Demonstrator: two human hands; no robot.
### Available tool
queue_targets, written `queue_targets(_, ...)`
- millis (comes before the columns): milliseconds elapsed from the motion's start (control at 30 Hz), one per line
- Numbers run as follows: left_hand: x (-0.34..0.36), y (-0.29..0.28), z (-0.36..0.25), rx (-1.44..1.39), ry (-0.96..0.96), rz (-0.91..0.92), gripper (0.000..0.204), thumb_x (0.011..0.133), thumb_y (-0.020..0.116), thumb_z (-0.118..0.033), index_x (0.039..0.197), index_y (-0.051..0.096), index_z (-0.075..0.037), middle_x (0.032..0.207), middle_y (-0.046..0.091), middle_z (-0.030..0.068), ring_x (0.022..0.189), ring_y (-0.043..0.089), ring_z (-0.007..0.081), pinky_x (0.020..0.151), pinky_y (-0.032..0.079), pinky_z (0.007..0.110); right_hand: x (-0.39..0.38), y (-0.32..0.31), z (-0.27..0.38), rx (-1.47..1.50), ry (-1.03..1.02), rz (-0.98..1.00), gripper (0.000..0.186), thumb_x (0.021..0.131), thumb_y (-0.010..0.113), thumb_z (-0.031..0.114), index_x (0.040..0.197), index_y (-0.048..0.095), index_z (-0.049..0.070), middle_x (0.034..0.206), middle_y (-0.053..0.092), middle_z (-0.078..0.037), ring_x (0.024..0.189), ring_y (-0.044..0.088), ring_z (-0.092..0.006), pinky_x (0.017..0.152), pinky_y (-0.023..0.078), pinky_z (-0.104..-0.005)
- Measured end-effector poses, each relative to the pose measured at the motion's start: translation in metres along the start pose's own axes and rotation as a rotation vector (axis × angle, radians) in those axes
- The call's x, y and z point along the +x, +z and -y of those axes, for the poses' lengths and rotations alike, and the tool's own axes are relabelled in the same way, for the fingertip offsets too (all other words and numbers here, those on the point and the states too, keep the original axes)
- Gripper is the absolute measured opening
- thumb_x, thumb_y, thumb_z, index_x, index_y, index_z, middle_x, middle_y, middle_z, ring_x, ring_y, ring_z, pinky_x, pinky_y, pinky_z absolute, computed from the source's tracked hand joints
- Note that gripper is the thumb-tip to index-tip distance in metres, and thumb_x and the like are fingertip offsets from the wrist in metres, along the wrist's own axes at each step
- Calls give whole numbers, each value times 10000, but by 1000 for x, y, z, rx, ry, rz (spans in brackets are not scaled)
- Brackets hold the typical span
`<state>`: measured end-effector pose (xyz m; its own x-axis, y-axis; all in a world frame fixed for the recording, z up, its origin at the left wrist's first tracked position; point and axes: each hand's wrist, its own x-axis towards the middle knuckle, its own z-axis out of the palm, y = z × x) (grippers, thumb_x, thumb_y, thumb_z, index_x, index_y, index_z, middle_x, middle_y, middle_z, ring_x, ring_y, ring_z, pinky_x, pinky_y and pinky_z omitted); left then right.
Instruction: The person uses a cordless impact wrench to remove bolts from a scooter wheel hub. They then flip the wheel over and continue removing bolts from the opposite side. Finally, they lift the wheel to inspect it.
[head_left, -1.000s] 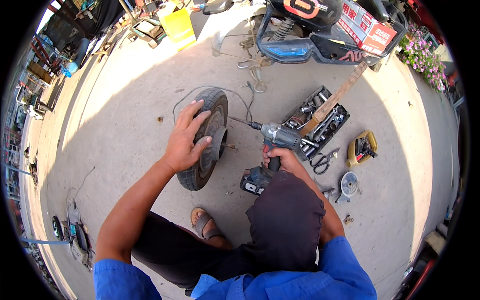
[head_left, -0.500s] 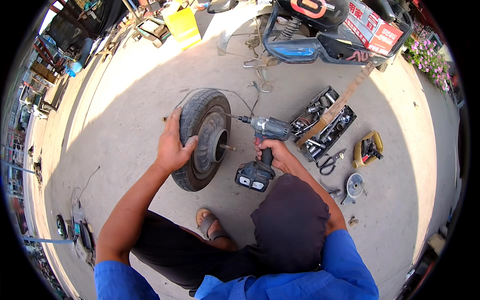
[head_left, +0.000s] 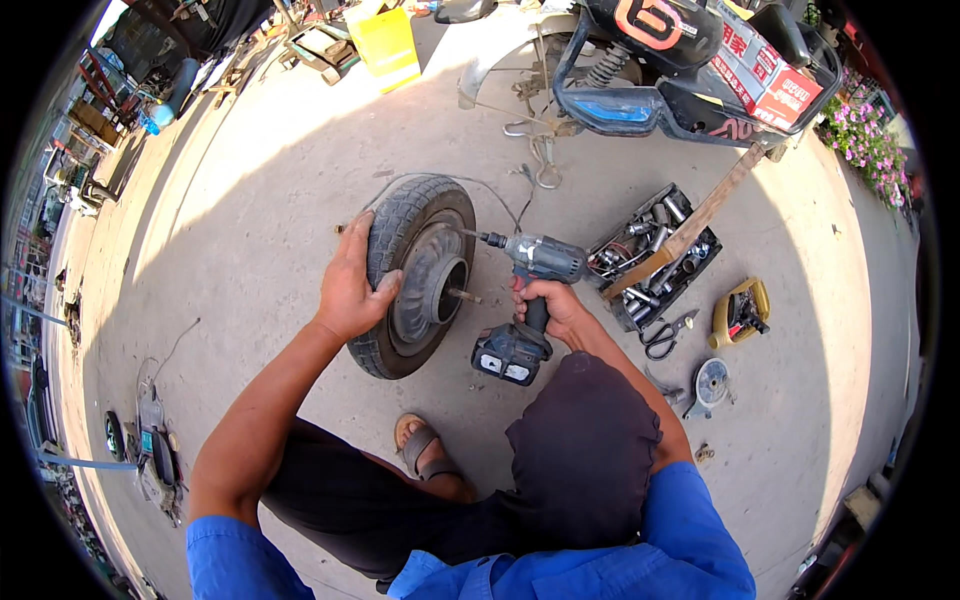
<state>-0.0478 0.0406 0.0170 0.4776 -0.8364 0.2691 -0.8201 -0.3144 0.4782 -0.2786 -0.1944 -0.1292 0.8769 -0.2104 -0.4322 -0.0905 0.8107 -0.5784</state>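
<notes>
A scooter-type wheel (head_left: pixel 424 275) with a black treaded tyre and a dusty metal hub stands on edge on the concrete. Its short axle (head_left: pixel 465 296) sticks out to the right. My left hand (head_left: pixel 353 287) grips the near-left side of the tyre, thumb on the sidewall and fingers over the tread. A dark cordless impact driver (head_left: pixel 545 258) with a bulky battery is in my right hand (head_left: pixel 553 305), fingers wrapped round the handle. The driver's long bit points left at the upper part of the hub face; whether the tip touches is too small to tell.
To the right lie a black tray of sockets (head_left: pixel 660 250) with a wooden bar across it, scissors (head_left: pixel 668 337), a cut yellow container (head_left: pixel 740 312) and a round metal brake part (head_left: pixel 711 384). A partly stripped scooter (head_left: pixel 640 105) stands at the far right. A cable (head_left: pixel 505 205) runs behind the wheel.
My view has tilted slightly, so the scooter and tools sit a little lower and further right. Both hands keep their hold, and the driver stays at the hub.
</notes>
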Motion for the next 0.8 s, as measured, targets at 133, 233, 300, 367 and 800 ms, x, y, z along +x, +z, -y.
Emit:
queue_targets(133,1,-1,-3,-22,-11,16,870,830,726,-233,1547,322,49,1541,410,333,1392,453,503,1153,409,466,2,1,-1,-14,14,-22,198,780,647,28,977,639,34,800,619,-61,657,598,-158,612,519,-341)
queue_targets(233,1,-1,-3,-22,-8,18,871,830,724,-233,1548,320,50,1542,408,335,1388,458,504,1149,413,467,3,0,-2,-9,17,-38,191,781,648,23,970,637,36,795,620,-64,650,600,-160,609,522,-341)
queue_targets(300,2,1,-1,-27,4,11,868,830,722,-232,1550,319,39,1531,420,325,1379,470,497,1146,415,467,3,-1,-1,-33,2,-46,185,780,651,20,964,639,38,795,619,-61,650,599,-159,608,521,-340)
queue_targets(367,2,2,1,-42,18,-4,862,830,718,-231,1553,319,17,1511,445,306,1364,491,483,1141,415,465,3,1,4,-85,-26,-49,175,778,659,19,951,644,40,795,616,-53,651,599,-156,607,517,-337)
queue_targets(800,5,0,3,-38,22,-3,837,831,723,-214,1537,346,32,1512,447,306,1380,479,473,1159,399,451,4,8,26,-348,-121,-99,175,776,701,19,946,669,38,799,638,-29,662,609,-135,574,502,-301)
